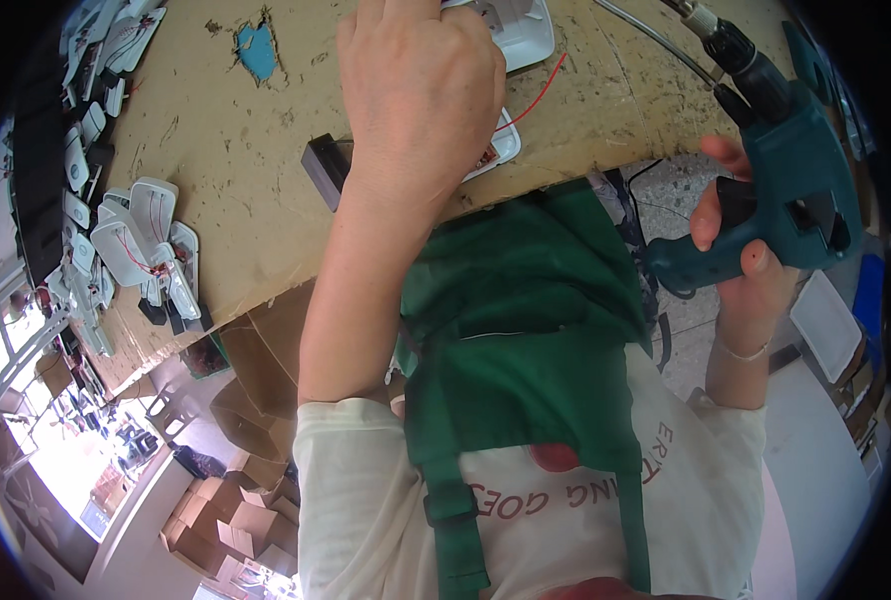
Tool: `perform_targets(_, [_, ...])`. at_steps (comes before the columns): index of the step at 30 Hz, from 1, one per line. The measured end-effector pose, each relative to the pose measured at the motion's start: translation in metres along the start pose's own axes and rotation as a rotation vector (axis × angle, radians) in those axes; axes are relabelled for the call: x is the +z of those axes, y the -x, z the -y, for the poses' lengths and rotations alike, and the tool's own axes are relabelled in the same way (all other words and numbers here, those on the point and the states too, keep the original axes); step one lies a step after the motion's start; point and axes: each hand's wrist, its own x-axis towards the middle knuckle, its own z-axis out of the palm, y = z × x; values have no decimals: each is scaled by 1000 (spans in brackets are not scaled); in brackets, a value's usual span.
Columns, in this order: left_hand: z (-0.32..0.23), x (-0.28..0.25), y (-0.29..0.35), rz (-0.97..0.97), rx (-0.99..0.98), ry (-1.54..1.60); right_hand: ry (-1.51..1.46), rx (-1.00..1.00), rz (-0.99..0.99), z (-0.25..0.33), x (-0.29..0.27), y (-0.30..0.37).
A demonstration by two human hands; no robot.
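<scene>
My left hand point(421, 85) is at the top middle, back upward, over the worktable point(236, 150). Its fingers look curled, but the top edge cuts them off and hides whatever they hold. Beside it lies a white plastic housing point(526, 35). Partly under the hand and wrist is another white plastic piece point(507, 150), with a red wire point(546, 90) running up from it. On the right, my right hand point(741, 230) grips a teal power drill point(801, 165) by its handle. A finger lies at the black trigger, and the chuck points toward the upper left.
A dark block point(326, 168) sits near the table edge, left of my wrist. Several white housings with wires point(146, 235) are piled at the left, with more along a black strip point(51, 180). A metal rod point(656, 40) lies near the drill. Cardboard boxes point(236, 520) stand on the floor.
</scene>
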Motion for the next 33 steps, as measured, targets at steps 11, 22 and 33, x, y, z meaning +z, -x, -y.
perform_targets(11, [-8, -12, 8, 39, 8, -121, -621, 205, 219, -22, 45, -30])
perform_targets(22, [-17, -4, 26, 10, -54, 283, -821, 287, 246, -24, 55, -46])
perform_targets(33, [-11, -1, 29, -141, -67, 286, -734, 219, 152, -24, 32, -39])
